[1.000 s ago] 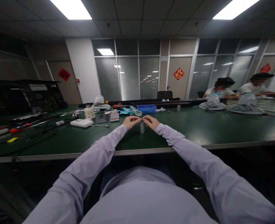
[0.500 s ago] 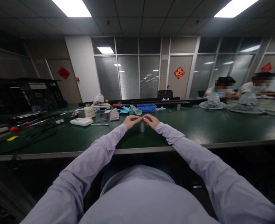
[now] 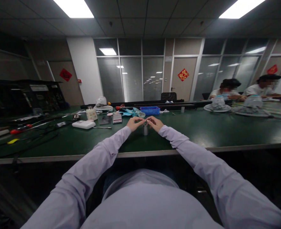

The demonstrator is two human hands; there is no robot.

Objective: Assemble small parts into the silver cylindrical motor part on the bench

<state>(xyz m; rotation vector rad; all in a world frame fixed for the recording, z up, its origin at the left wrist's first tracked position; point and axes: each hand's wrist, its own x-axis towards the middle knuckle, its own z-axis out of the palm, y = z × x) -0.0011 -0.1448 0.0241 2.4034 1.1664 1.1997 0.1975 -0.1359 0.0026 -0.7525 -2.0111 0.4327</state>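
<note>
A small grey metal cylinder [image 3: 145,129] stands upright on the green tabletop [image 3: 190,133] in front of me. Just above its top, my left hand [image 3: 135,123] and my right hand [image 3: 155,123] meet at the fingertips. The fingers of each are pinched together around something tiny at the cylinder's upper end, too small to name. Whether the fingertips touch the cylinder itself, I cannot tell.
Beyond my hands stand a blue tray [image 3: 150,110] and crumpled light-blue gloves [image 3: 132,112]. To the left lie a white box-shaped device [image 3: 83,124], a patterned jar [image 3: 91,114] and dark cables [image 3: 35,140]. White fans [image 3: 217,105] and two people are at the right.
Hardly anything differs. Both hands stay over the cylinder, with only a slight shift of the fingertips at its top.
</note>
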